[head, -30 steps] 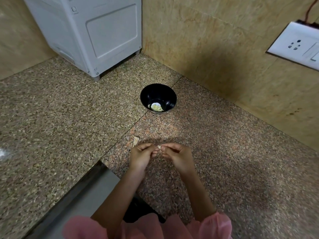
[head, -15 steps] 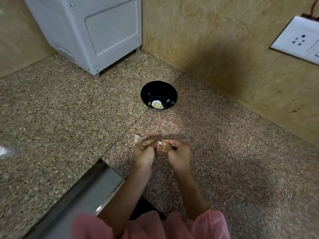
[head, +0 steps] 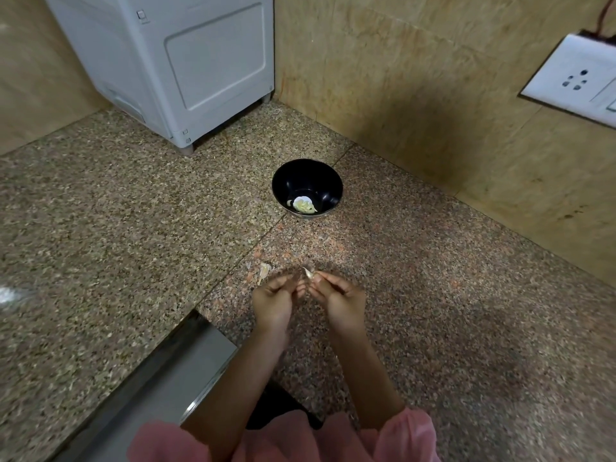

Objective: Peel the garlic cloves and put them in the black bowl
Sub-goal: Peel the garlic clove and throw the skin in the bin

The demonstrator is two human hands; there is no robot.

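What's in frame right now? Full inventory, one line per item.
black bowl: 1, black, on the counter toward the back corner
peeled garlic: small pile, count unclear, pale yellow, in the bowl
garlic clove: 1, off-white, between the fingertips of both hands
garlic skin: 1 scrap, tan, on the counter left of the hands
countertop: 1, speckled brown granite
appliance: 1, white, back left of the counter
socket plate: 1, white, right wall
sink: 1, steel, lower left
sleeves: 2, pink, bottom edge
left hand: fingertips on the clove
right hand: pinches the clove
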